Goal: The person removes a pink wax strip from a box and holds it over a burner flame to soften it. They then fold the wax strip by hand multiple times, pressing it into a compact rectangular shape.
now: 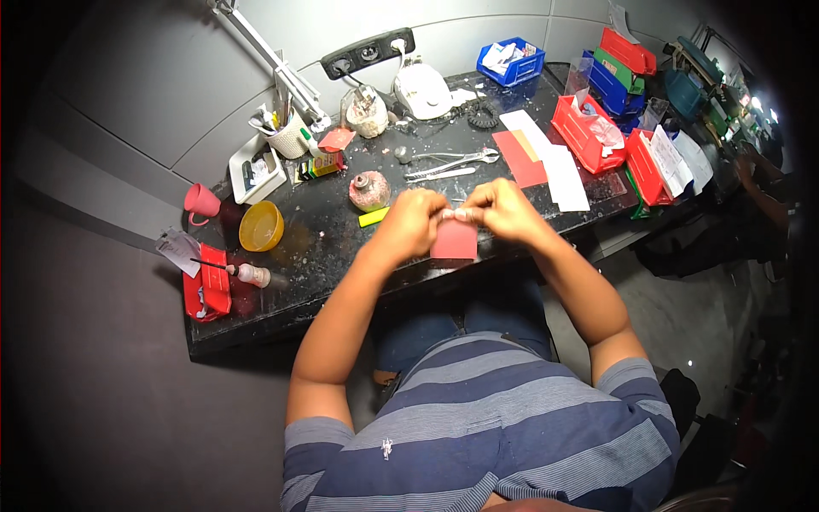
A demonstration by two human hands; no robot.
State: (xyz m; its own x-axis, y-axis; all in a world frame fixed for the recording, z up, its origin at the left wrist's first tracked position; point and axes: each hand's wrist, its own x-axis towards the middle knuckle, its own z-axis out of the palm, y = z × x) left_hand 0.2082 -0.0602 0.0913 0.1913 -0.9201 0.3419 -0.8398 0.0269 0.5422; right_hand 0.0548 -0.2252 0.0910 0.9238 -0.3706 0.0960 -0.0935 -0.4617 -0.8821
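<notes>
Fingers of the left hand (413, 224) and the right hand (505, 209) are drawn into close pinches, thumbs nearly meeting, with hold of the far edge of a small red sheet (454, 241); whether anything else is pinched there is hidden. The sheet hangs or lies from the fingers toward the body, at the near edge of the bench (299, 271); its support cannot be confirmed. Gripping from both sides presumably keeps that edge steady, and the low working position likely suits the forearms. Just left of the left fingers lies a yellow-green block (373, 218); further left and beyond stands a round pink-stained bottle (369, 192), upright, probably kept within reach. Beyond the fingers lie a plier-like metal tool (471, 159) and a slim metal tool (439, 173), roughly crosswise, apparently set clear of the hands. Beyond and right of the right fingers, larger red stock (519, 164) lies beside white papers (566, 181), presumably laid flat for access.
</notes>
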